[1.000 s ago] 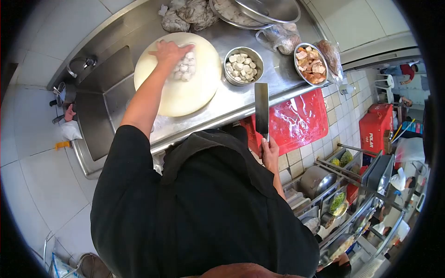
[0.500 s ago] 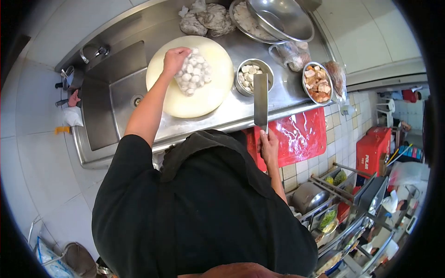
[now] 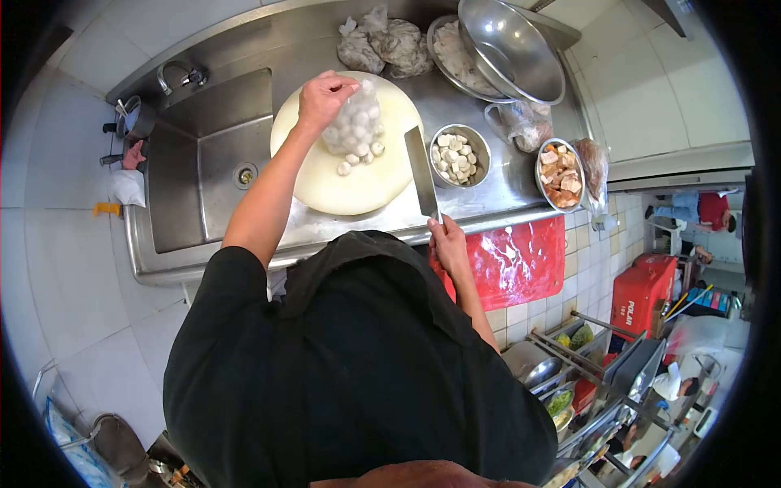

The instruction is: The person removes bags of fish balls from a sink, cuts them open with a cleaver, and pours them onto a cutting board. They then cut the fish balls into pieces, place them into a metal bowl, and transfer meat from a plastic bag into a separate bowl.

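My left hand (image 3: pixel 325 101) pinches the top of a clear plastic bag (image 3: pixel 355 120) full of small white balls and holds it tilted over a round cream cutting board (image 3: pixel 386 183). Several loose white balls (image 3: pixel 345 168) lie on the board at the bag's lower end. My right hand (image 3: pixel 450 244) grips the handle of a cleaver (image 3: pixel 422 175); its broad blade points away from me, over the board's right edge. Just right of the blade stands a round steel container (image 3: pixel 486 163) holding cut white pieces (image 3: pixel 455 154).
A steel sink (image 3: pixel 175 187) lies left of the board. Behind it are knotted plastic bags (image 3: pixel 399 45) and large steel bowls (image 3: pixel 521 53). A bowl of meat chunks (image 3: pixel 560 175) stands at right. A red board or tray (image 3: pixel 521 260) and a metal rack (image 3: pixel 610 374) are below right.
My left hand has lifted and tipped the bag, and several balls have come out onto the board. The cleaver has moved left, from over the container to the board's edge.
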Demonstrator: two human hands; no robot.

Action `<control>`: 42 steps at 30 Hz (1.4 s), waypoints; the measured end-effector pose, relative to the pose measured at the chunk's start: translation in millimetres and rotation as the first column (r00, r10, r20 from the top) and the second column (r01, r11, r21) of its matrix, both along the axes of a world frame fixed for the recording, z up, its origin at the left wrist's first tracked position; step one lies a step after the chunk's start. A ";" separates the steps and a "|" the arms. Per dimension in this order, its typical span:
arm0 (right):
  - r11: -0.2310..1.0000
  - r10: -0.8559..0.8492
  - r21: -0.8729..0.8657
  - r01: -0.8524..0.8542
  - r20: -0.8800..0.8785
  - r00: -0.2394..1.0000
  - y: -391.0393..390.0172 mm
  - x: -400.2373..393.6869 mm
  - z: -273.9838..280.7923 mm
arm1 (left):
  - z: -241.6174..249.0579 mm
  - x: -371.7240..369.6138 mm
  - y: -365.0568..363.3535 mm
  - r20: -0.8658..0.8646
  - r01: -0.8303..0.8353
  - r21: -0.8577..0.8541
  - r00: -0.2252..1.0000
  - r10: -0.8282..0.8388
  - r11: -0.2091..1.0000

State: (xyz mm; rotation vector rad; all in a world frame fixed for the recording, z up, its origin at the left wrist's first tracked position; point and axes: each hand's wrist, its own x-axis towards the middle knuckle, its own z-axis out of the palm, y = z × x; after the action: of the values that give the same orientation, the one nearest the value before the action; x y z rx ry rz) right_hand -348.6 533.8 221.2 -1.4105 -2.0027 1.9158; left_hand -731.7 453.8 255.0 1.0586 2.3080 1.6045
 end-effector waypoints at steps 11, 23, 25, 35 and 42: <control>0.999 0.022 -0.040 -0.021 0.023 1.000 10.4 0.8 -6.3 | -21.3 -34.0 -10.6 0.003 0.030 0.062 1.000 -0.030 0.998; 0.999 0.051 0.006 -0.051 0.005 0.999 13.0 -3.3 -4.3 | -25.5 -57.6 -14.0 0.051 0.022 0.169 0.998 -0.032 0.985; 0.999 0.042 -0.005 -0.042 0.030 0.999 13.4 -2.8 -3.3 | -17.0 -55.0 -18.7 0.089 0.000 0.152 0.996 -0.014 0.988; 0.999 0.048 -0.024 -0.047 0.031 0.998 18.1 -6.5 -2.3 | 18.2 -59.6 -37.3 0.043 0.003 0.095 0.999 -0.007 0.995; 0.997 0.073 0.023 -0.074 0.049 0.996 24.7 -3.9 -10.9 | 46.0 -61.4 -83.8 0.091 -0.199 0.229 0.979 0.183 0.953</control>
State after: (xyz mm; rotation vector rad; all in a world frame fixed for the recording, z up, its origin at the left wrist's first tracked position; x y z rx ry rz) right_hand -352.5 558.5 210.3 -1.4093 -2.1212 1.8960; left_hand -793.1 370.1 300.9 0.8250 2.2761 1.9990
